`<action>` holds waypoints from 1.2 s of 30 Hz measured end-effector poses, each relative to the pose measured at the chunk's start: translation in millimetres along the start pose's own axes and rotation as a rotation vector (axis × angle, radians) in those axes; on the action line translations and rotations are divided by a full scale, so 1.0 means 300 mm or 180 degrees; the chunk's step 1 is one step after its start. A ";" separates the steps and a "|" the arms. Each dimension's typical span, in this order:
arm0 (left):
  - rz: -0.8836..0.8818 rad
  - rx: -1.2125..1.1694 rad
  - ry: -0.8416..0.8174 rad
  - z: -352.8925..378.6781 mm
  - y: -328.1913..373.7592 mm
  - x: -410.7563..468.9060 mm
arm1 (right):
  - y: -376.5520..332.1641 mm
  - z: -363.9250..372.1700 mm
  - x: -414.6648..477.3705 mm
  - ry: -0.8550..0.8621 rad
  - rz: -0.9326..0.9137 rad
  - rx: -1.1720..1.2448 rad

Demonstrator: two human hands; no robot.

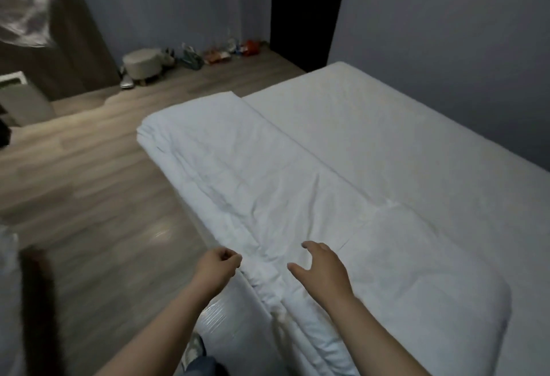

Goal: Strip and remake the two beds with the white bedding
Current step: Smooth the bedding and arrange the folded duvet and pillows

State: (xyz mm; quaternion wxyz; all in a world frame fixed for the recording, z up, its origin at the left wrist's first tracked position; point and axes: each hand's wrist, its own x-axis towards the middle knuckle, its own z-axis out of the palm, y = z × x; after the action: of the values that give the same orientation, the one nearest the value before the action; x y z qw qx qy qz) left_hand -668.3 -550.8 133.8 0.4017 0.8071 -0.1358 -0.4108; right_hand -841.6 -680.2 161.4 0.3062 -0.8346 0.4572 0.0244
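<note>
– Hands?
– Your left hand (218, 265) is curled into a fist right at the near edge of the folded duvet (238, 173). Can't tell if any cloth's pinched in it. Your right hand (323, 270) is open, fingers spread, thumb out, low over the duvet's top. Touching or just above, can't say.
– Where's the duvet?
– On the bed (387, 125), folded into a long strip along the floor-side edge. Its long axis runs from approx. your hands away and to the left, w/ the far end at the bed's far corner.
– Anything beside it?
– A pillow (422, 280), just right of your right hand, against the duvet.
</note>
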 end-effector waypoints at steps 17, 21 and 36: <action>-0.0280 -0.0663 0.0619 -0.853 -0.129 0.232 | -0.844 0.276 0.341 -0.0571 -0.1005 -0.0782; -0.0193 -0.0726 0.0691 -1.015 -0.139 0.329 | -1.003 0.332 0.422 -0.0562 -0.1070 -0.0887; -0.0304 -0.0608 0.1065 -1.347 -0.042 0.785 | -1.383 0.424 0.954 -0.0720 -0.1370 -0.0949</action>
State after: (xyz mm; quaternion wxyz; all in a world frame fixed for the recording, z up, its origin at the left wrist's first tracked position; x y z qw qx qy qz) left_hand -210.3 -455.1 131.0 0.4735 0.8279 0.0110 -0.3005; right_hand -322.0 -662.9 169.1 0.2273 -0.9403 0.2238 0.1188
